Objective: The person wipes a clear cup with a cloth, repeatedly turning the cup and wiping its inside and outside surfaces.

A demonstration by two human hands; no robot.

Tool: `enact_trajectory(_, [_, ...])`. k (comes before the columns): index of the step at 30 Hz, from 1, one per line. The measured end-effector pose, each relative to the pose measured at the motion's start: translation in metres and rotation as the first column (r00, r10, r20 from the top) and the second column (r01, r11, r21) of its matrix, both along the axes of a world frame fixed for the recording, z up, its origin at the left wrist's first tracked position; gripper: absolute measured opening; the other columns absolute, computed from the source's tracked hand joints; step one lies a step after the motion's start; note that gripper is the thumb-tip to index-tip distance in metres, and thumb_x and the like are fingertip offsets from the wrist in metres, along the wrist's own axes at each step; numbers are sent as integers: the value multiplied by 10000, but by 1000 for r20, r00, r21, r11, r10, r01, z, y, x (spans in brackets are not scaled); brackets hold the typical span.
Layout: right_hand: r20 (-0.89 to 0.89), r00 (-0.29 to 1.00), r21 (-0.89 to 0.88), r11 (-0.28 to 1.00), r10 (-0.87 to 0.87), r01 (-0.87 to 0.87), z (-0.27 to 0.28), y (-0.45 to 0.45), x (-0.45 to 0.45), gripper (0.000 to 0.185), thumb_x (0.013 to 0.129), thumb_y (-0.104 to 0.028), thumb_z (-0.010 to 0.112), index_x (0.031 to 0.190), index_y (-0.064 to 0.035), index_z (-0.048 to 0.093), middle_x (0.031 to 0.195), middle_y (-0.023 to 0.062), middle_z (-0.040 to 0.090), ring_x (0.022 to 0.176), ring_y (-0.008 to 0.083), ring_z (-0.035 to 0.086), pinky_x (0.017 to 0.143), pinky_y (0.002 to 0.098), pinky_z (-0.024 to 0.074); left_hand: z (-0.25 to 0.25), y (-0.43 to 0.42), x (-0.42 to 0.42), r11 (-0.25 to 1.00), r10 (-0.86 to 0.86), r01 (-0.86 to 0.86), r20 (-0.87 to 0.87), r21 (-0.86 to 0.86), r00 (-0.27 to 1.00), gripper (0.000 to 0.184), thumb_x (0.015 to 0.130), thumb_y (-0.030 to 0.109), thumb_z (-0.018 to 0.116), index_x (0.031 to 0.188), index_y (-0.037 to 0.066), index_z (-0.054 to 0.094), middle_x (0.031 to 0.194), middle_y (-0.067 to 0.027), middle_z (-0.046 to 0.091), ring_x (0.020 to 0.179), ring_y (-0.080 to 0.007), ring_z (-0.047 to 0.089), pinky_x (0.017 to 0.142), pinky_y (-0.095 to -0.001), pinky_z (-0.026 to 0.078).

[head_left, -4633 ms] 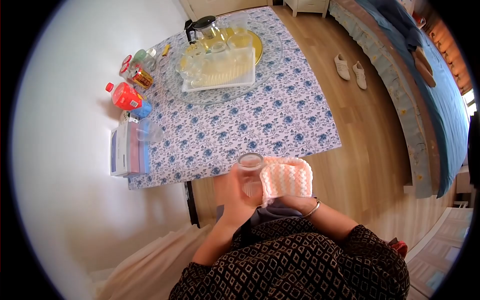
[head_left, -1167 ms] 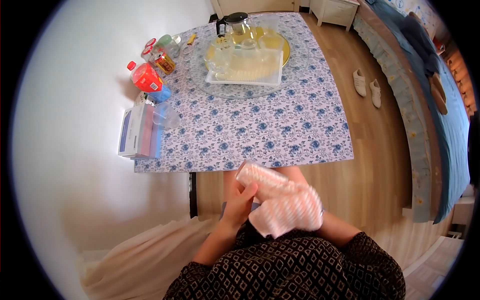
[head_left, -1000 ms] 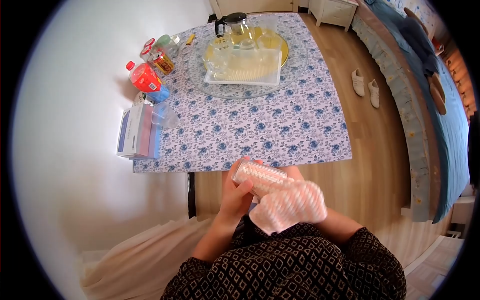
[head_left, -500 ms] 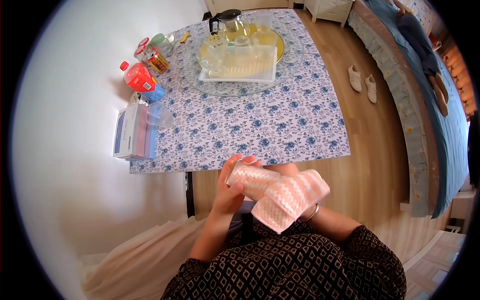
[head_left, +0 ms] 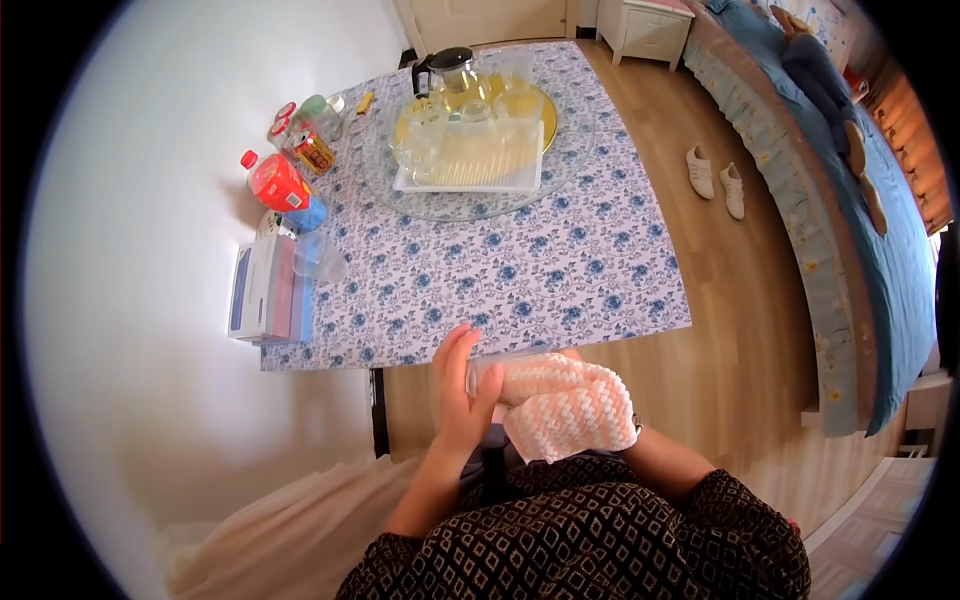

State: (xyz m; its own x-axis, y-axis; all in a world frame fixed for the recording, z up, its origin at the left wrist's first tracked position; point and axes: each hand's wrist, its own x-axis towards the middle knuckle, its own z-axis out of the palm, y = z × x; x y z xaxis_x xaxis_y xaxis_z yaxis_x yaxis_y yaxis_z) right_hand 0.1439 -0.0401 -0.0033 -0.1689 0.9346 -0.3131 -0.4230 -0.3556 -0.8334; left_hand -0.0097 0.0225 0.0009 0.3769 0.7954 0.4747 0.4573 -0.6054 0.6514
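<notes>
- One clear, straight-sided glass cup [head_left: 478, 371] lies tipped on its side above the person's lap, by the near edge of the flower-printed table [head_left: 620, 265], its closed end to the left.
- Part of a pink-and-white striped knitted cloth [head_left: 570, 412] appears to be inside the cup; the rest drapes out to the right.
- The cup will probably handle as light, stiff, slick and breakable, best taken gently by the closed end and outer wall. The cloth looks soft and limp, easy to bunch.
- The left hand [head_left: 463, 402] lightly grasps the cup near its closed end, thumb on the near side, fingers fairly straight and pointing far.
- The right hand is covered by the cloth, so its grip cannot be told; the right forearm [head_left: 672, 458] comes in from the near right.
- Farther off stand a white ribbed tray [head_left: 470, 188] and a black-lidded glass teapot [head_left: 457, 80]; at the left, a red-capped plastic bottle [head_left: 281, 186] and a pale rectangular box [head_left: 258, 292].
</notes>
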Motion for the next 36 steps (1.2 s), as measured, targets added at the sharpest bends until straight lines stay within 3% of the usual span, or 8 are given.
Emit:
enact_trajectory(5, [409, 907, 367, 893, 98, -262, 5, -7, 28, 236, 804, -111, 566, 1029, -39, 569, 1061, 78, 557, 982, 191, 536, 837, 313, 435, 3, 3, -6, 896, -434, 418, -90, -153, 897, 471, 838, 271, 574, 1180, -24, 442, 1050, -182, 550, 930, -275, 550, 805, -309, 430])
enact_trajectory(13, [274, 960, 354, 921, 64, -163, -6, -4, 29, 265, 752, -107, 630, 1005, -45, 586, 1016, 81, 590, 937, 188, 562, 806, 297, 449, -27, -4, -10, 638, -482, 482, 176, -600, 858, 536, 883, 286, 527, 1285, -12, 333, 1131, -131, 527, 1018, -191, 517, 857, -293, 411])
enact_trajectory(24, [97, 994, 389, 921, -43, 2, 8, -13, 42, 360, 731, -115, 657, 1071, -65, 552, 1037, 83, 562, 946, 218, 539, 859, 289, 420, -35, -7, -5, -128, 180, 764, 743, -632, 645, 462, 893, 367, 458, 1153, -15, 460, 962, -109, 566, 738, -156, 581, 597, -256, 467])
enact_trajectory(28, [-104, 993, 280, 960, 61, -30, 26, -2, 55, 334, 738, -109, 640, 1053, -49, 546, 1022, 83, 552, 916, 221, 537, 851, 299, 426, -44, 0, -13, 185, -308, 701, 637, -688, 706, 522, 852, 389, 500, 1175, -18, 445, 955, -111, 581, 691, -193, 600, 530, -271, 474])
enact_trajectory(30, [289, 941, 307, 914, 175, -265, 60, 2, 59, 295, 747, -112, 604, 1022, -31, 536, 1001, 93, 548, 913, 233, 529, 840, 331, 430, -19, -5, -10, -116, 388, 745, 661, -657, 643, 397, 808, 285, 547, 1077, -7, 518, 889, -73, 597, 722, -172, 601, 568, -274, 481])
enact_trajectory(31, [543, 839, 402, 870, 24, -286, 52, 5, 51, 352, 758, -119, 586, 1087, -26, 503, 1059, 107, 527, 960, 240, 513, 864, 346, 414, -25, -3, -9, -116, 387, 745, 661, -657, 643, 397, 808, 285, 547, 1077, -7, 518, 889, -73, 597, 722, -172, 601, 568, -274, 481])
enact_trajectory(33, [829, 445, 543, 676, -338, -499, -13, 3, 35, 563, 770, -140, 565, 1280, -28, 354, 1227, 144, 430, 1072, 261, 454, 936, 373, 359, -43, 2, -6, 619, -569, 432, 5, -656, 822, 525, 922, 428, 316, 1205, -9, 387, 1085, -132, 537, 781, -211, 599, 637, -256, 496])
enact_trajectory(36, [678, 606, 678, 674, -416, -294, 12, -3, 19, 587, 723, -140, 591, 1262, -35, 384, 1200, 153, 467, 1043, 271, 487, 884, 363, 395, 29, -17, 26, 291, -187, 582, 551, -759, 813, 505, 930, 391, 306, 1235, -9, 352, 1169, -123, 484, 976, -219, 540, 818, -291, 450])
